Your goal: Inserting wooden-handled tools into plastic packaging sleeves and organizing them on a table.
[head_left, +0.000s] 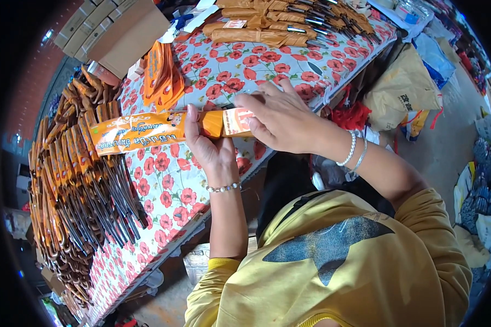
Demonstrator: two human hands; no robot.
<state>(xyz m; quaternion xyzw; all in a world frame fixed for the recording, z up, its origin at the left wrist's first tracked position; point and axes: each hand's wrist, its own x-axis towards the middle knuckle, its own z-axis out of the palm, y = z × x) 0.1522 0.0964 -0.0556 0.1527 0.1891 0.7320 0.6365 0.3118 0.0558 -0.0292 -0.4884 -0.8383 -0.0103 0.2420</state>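
Note:
A rolled orange umbrella (pixel 211 123) lies crosswise in front of me over the table. A shiny orange printed sleeve (pixel 139 132) covers its left part. My left hand (pixel 210 150) grips it from below near the middle, thumb pressed up along its near side. Farther right, a white and red label (pixel 236 120) sits on the umbrella. My right hand (pixel 278 117) reaches over this label end, with thumb and fingers closed on it. The tip beyond is hidden behind my right hand.
A flowered tablecloth (pixel 172 171) covers the table. Many finished-looking umbrellas (pixel 76 163) with curved brown handles are heaped at left. Rolled umbrellas (pixel 262 36) lie at the far side, near loose orange sleeves (pixel 161 73). Cardboard boxes (pixel 117 38) stand far left; a tan sack (pixel 403 90) sits at right.

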